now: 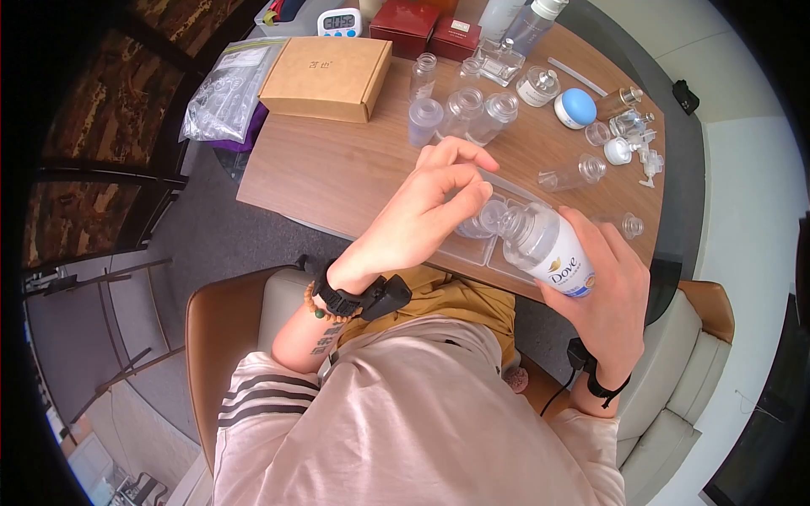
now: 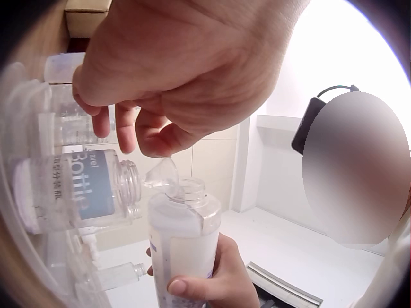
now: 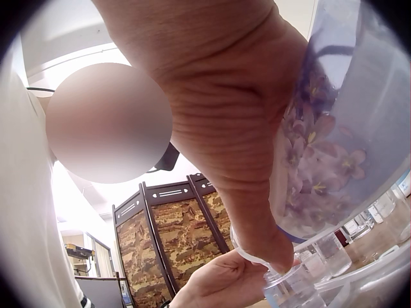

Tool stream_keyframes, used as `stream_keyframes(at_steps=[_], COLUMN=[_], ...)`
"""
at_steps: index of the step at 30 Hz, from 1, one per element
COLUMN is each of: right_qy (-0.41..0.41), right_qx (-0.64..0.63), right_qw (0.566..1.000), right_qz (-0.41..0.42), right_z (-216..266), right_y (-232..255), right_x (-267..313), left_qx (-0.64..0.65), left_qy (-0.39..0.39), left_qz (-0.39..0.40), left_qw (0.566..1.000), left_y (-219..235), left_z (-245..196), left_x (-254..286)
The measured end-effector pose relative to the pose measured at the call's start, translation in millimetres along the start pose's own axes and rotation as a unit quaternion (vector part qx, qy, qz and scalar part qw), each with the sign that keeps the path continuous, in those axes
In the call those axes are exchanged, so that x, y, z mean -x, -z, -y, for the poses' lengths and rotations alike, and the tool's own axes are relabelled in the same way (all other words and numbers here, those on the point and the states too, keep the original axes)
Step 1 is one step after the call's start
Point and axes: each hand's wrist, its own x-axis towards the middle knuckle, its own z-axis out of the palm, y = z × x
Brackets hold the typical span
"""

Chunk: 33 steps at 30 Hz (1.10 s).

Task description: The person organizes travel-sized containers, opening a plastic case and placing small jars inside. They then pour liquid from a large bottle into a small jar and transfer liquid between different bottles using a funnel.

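Note:
My right hand (image 1: 612, 295) grips a clear Dove bottle (image 1: 561, 266) round its body, tilted with its uncapped mouth toward a small clear funnel (image 2: 164, 174). The funnel's narrow end points into the neck of a clear travel bottle (image 2: 96, 192) with a blue label. Thumb and forefinger of my left hand (image 1: 426, 202) pinch the funnel's rim from above. Clear liquid shows inside the Dove bottle in the left wrist view. Purple flowers on its label (image 3: 321, 154) fill much of the right wrist view.
A clear tray (image 1: 468, 249) lies at the table's near edge. Several empty clear bottles (image 1: 464, 110) stand beyond my left hand. To the right are a blue-lidded jar (image 1: 576, 108), pump heads (image 1: 650, 164) and a lying bottle (image 1: 574, 174). A cardboard box (image 1: 325, 78) sits far left.

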Motion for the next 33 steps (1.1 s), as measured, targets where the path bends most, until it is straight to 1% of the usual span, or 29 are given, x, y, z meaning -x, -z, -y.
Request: stream_keyframes(at_steps=[33], right_qy=[0.004], right_qx=[0.004], right_qw=[1.000], right_qz=[0.000], right_z=[0.6], right_y=[1.7], right_x=[-1.0], left_qx=[0.012], left_qy=[-0.005], left_qz=[-0.002], left_qw=[1.000], left_y=[-0.4], left_z=[-0.9], left_x=[-0.5])
